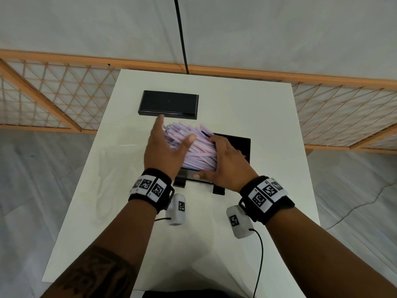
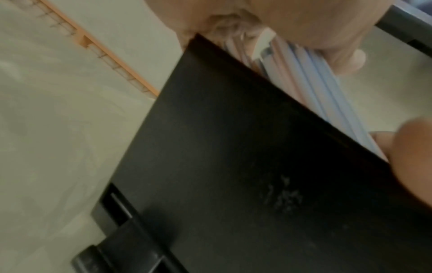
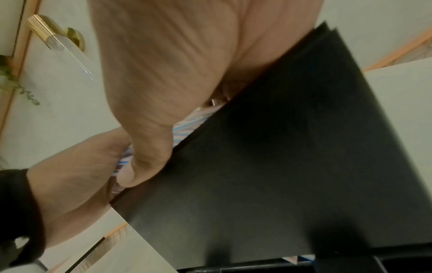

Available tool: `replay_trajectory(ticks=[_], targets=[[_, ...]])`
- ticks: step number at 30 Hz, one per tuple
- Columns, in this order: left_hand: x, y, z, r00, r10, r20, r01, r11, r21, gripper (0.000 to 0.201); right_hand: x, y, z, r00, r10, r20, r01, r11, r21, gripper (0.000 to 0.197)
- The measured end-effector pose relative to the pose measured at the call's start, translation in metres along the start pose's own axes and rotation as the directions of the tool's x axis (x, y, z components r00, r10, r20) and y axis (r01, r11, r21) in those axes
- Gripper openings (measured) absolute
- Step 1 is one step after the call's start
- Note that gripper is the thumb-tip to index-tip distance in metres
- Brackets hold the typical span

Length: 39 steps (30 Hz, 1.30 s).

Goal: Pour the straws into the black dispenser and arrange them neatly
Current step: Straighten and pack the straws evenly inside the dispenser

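The black dispenser (image 1: 238, 145) stands mid-table, heaped with pink-and-blue wrapped straws (image 1: 199, 151) that stick out past its left end. My left hand (image 1: 171, 136) is open, fingers straight, its palm against the left ends of the straws and its thumb over the top of the pile. My right hand (image 1: 214, 160) cups the right part of the bundle, fingers curled over the top and thumb along the front wall. The wrist views show the dispenser's dark front wall (image 2: 233, 166) (image 3: 280, 166) with straws (image 2: 315, 83) (image 3: 187, 127) above its rim.
A flat black lid (image 1: 168, 103) lies further back on the white table (image 1: 257, 117). A black cable (image 1: 182, 35) hangs down behind the table's far edge. A wooden lattice rail (image 1: 53, 93) runs behind the table on both sides.
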<state>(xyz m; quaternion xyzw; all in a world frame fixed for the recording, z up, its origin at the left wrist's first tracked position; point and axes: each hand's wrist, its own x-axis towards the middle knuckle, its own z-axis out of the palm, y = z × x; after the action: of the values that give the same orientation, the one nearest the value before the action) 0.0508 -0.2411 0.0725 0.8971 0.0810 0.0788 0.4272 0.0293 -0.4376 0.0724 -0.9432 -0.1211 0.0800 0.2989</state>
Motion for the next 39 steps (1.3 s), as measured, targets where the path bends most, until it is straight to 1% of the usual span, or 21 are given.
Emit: replay_trajectory(ticks=[2, 5, 10, 12, 14, 16, 17, 18, 20, 21, 23, 27, 30, 32, 34, 36, 39], targets=[[0.002, 0.005, 0.003, 1.0, 0.024, 0.012, -0.024, 1.0, -0.003, 0.093, 0.003, -0.001, 0.0, 0.999, 0.026, 0.024, -0.026, 1.0, -0.008, 0.115], [-0.003, 0.006, 0.007, 0.998, 0.046, -0.047, -0.046, 0.999, 0.005, 0.077, 0.008, -0.007, -0.006, 0.993, 0.055, 0.105, -0.049, 0.997, -0.061, 0.114], [-0.005, 0.002, 0.008, 0.994, 0.07, -0.086, -0.07, 0.997, -0.007, 0.06, 0.015, -0.009, -0.018, 0.96, 0.101, 0.262, -0.128, 0.988, 0.088, 0.104], [-0.004, 0.002, 0.01, 0.991, 0.074, -0.107, -0.075, 0.997, -0.002, 0.052, 0.021, -0.009, -0.021, 0.937, 0.131, 0.323, -0.168, 0.982, 0.087, 0.109], [-0.004, 0.002, 0.011, 0.991, 0.06, -0.118, -0.062, 0.998, -0.011, 0.047, 0.031, -0.008, -0.022, 0.916, 0.149, 0.373, -0.194, 0.977, 0.086, 0.118], [-0.004, 0.001, 0.011, 0.992, 0.046, -0.118, -0.049, 0.998, -0.026, 0.043, 0.04, -0.008, -0.021, 0.898, 0.123, 0.423, -0.19, 0.974, 0.121, 0.123], [-0.005, 0.001, 0.011, 0.992, 0.044, -0.118, -0.048, 0.998, -0.031, 0.041, 0.043, -0.007, -0.02, 0.887, 0.106, 0.45, -0.188, 0.972, 0.143, 0.117], [-0.005, 0.001, 0.01, 0.992, 0.044, -0.117, -0.048, 0.998, -0.032, 0.04, 0.046, -0.008, -0.021, 0.873, 0.094, 0.479, -0.194, 0.967, 0.164, 0.106], [-0.005, 0.001, 0.01, 0.993, 0.046, -0.113, -0.049, 0.998, -0.025, 0.039, 0.051, -0.008, -0.024, 0.835, 0.087, 0.543, -0.229, 0.953, 0.2, 0.077], [-0.005, 0.0, 0.009, 0.993, 0.046, -0.113, -0.048, 0.999, -0.021, 0.039, 0.053, -0.008, -0.026, 0.82, 0.085, 0.566, -0.244, 0.947, 0.211, 0.068], [-0.005, 0.0, 0.01, 0.993, 0.044, -0.114, -0.046, 0.999, -0.018, 0.04, 0.057, -0.007, -0.028, 0.805, 0.082, 0.587, -0.252, 0.944, 0.214, 0.06], [-0.006, 0.0, 0.01, 0.995, 0.03, -0.098, -0.032, 0.999, -0.021, 0.048, 0.062, -0.009, -0.03, 0.77, 0.059, 0.636, -0.256, 0.941, 0.223, 0.055], [-0.006, 0.002, 0.008, 0.997, 0.015, -0.082, -0.017, 0.999, -0.027, 0.058, 0.063, -0.01, -0.031, 0.766, 0.056, 0.641, -0.252, 0.943, 0.219, 0.055], [-0.006, 0.002, 0.007, 0.997, 0.024, -0.079, -0.027, 0.999, -0.029, 0.059, 0.063, -0.011, -0.03, 0.778, 0.054, 0.626, -0.234, 0.949, 0.209, 0.059], [-0.008, 0.001, 0.007, 0.997, 0.026, -0.079, -0.029, 0.999, -0.035, 0.062, 0.062, -0.013, -0.031, 0.804, 0.055, 0.592, -0.208, 0.959, 0.194, 0.062], [-0.009, 0.0, 0.006, 0.997, 0.019, -0.074, -0.022, 0.999, -0.037, 0.07, 0.059, -0.015, -0.033, 0.829, 0.057, 0.556, -0.179, 0.97, 0.167, 0.064], [-0.01, -0.004, 0.007, 0.998, 0.002, -0.055, -0.004, 0.999, -0.049, 0.078, 0.055, -0.016, -0.033, 0.843, 0.054, 0.535, -0.16, 0.975, 0.154, 0.067]])
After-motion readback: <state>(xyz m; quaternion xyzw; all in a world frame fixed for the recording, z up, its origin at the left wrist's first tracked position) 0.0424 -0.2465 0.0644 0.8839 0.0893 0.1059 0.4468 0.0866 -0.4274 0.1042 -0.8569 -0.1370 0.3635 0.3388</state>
